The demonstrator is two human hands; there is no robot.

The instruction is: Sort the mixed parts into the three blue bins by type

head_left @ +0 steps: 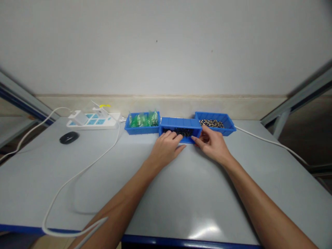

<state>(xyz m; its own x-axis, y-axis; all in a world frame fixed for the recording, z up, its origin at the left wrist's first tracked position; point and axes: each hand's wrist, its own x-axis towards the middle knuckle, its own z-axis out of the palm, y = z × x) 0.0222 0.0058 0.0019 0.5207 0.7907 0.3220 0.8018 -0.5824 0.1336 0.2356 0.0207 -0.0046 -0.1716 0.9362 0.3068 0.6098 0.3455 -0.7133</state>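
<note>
A blue plastic bin (181,123) lies tipped on its side, its mouth facing me. Inside it are many small dark parts (184,132), too small to name. My left hand (167,145) is at the bin's front with its fingers bent into the opening; the thumb sticks out apart from them and the fingertips are partly hidden. At the bin's right end, my right hand (213,142) pinches the side wall between thumb and fingers. Behind that hand stands another blue bin (228,125) of shiny metal parts (212,123).
Left of the tipped bin, a blue bin (142,130) holds green-and-clear plastic packets (143,120). Farther left are a white power strip (111,121) with plugged-in adapters and a black mouse (68,137). A white cable (85,168) loops across the table to my left forearm.
</note>
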